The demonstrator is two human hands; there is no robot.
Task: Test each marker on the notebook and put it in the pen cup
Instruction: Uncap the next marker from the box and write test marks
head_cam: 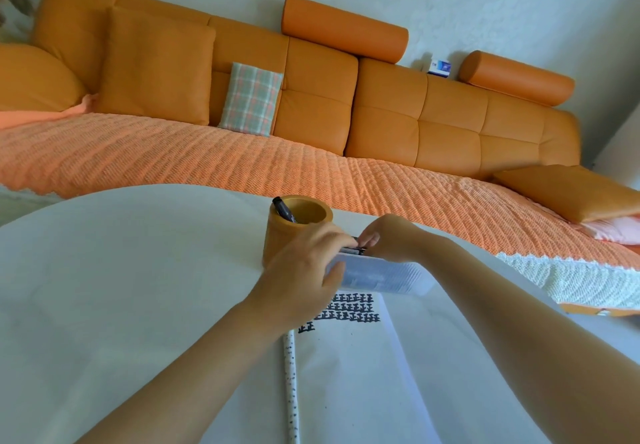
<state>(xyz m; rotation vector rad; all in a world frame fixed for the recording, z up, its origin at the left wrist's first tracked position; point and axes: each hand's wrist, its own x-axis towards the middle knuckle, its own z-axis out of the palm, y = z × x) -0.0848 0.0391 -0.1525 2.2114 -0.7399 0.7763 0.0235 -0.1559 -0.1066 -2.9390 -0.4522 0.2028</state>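
Observation:
An orange pen cup [277, 239] stands on the white table [121, 270] with one black marker [284, 211] leaning inside it. Just right of the cup lies a clear plastic marker box [381, 275], above the open notebook [346, 357], whose page carries rows of black test marks. My left hand [304, 277] grips the box's left end, thumb on its front. My right hand [388, 237] reaches over the box's top edge and pinches a dark marker [358, 249] there; most of that marker is hidden by my fingers.
An orange sofa [311, 97] with a woven orange cover, cushions and bolsters runs behind the table. A small blue-and-white box [439, 67] sits on the sofa back. The notebook's speckled spine [290, 384] runs toward me.

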